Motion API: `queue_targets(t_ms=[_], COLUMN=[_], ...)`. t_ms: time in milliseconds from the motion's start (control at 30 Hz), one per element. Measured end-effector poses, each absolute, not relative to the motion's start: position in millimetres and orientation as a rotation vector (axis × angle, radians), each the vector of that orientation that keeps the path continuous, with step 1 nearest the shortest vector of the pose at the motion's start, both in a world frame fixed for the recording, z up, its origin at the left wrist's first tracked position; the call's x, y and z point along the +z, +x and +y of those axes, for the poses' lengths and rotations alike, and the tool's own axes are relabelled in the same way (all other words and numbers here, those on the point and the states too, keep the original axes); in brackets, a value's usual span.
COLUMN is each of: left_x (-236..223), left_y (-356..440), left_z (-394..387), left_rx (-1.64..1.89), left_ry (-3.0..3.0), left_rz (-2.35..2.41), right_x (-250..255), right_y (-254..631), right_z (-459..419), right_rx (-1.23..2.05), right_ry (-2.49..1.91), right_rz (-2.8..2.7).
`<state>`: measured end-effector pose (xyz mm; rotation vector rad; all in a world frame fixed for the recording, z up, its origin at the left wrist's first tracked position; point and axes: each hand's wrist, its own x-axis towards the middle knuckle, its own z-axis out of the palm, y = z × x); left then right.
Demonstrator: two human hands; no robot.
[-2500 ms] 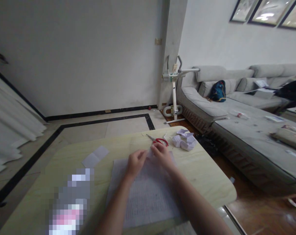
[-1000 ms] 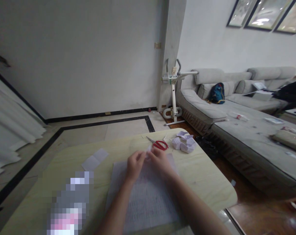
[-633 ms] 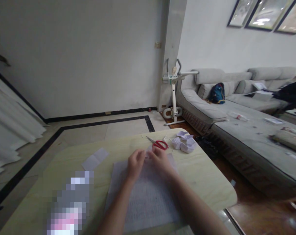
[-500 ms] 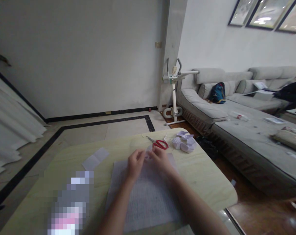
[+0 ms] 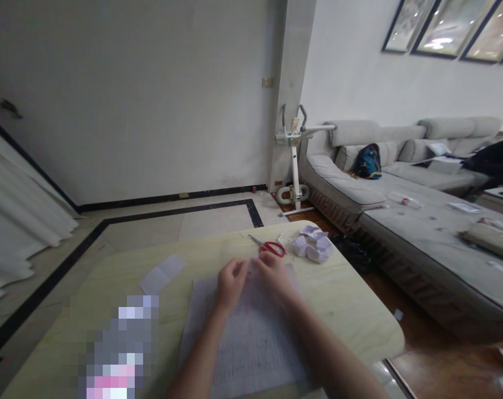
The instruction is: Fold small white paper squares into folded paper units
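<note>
My left hand (image 5: 231, 281) and my right hand (image 5: 273, 272) meet above the far part of a large printed sheet (image 5: 249, 349) on the table. Both hands are closed, fingertips pinching a small piece of white paper (image 5: 253, 267) between them; its shape is mostly hidden by the fingers. Just beyond my right hand lies a pair of scissors (image 5: 275, 249) with red handles, blades pointing to the far left. Several folded pieces of pale paper (image 5: 319, 252) are grouped at the table's far right. A creased blank slip of paper (image 5: 163, 274) lies flat to the left.
The pale wooden table (image 5: 351, 310) has rounded corners. A pixelated patch covers something at its left. To the right is a grey sofa (image 5: 421, 244) with a blue backpack (image 5: 368, 162); a person's dark sleeve shows at the far right. White exercise equipment (image 5: 295, 166) stands by the wall.
The view has shifted slightly, so the surroundings sit a little lower. My hands stay together over the sheet, with the small paper less visible between my fingers.
</note>
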<state>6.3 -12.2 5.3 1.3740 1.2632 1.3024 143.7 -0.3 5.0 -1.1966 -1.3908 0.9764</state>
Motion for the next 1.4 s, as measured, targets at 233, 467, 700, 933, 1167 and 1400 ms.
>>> queue_targets(t_ms=[233,467,700,933,1167,1400], left_x=[4.7,10.1,9.2,17.4,22.8,16.6], left_y=[8.1,3.7,4.3,4.9,7.4,2.6], left_z=[-12.6,-7.5,-8.8,-13.5,-15.4,-10.3], left_rx=[1.324,1.332,1.251,1.206,1.181,1.247], left_ry=[1.382,1.192,1.088,1.147,1.198,1.268], left_rz=[1.251,1.223,1.067,1.061,1.039,1.141], right_x=[5.0,12.4,22.1,22.7,25.3,17.3], right_y=[143.1,141.7,145.7,146.2,145.4,146.7], right_z=[-1.9,-6.9,-11.6,-10.7,-9.6,-6.2], right_rx=[0.968,1.181,1.342,1.311,1.277,1.18], right_ry=[-1.186,-1.048,-0.953,-0.995,-1.061,-1.147], right_rz=[-1.437,-1.321,-1.282,-1.307,-1.283,-1.269])
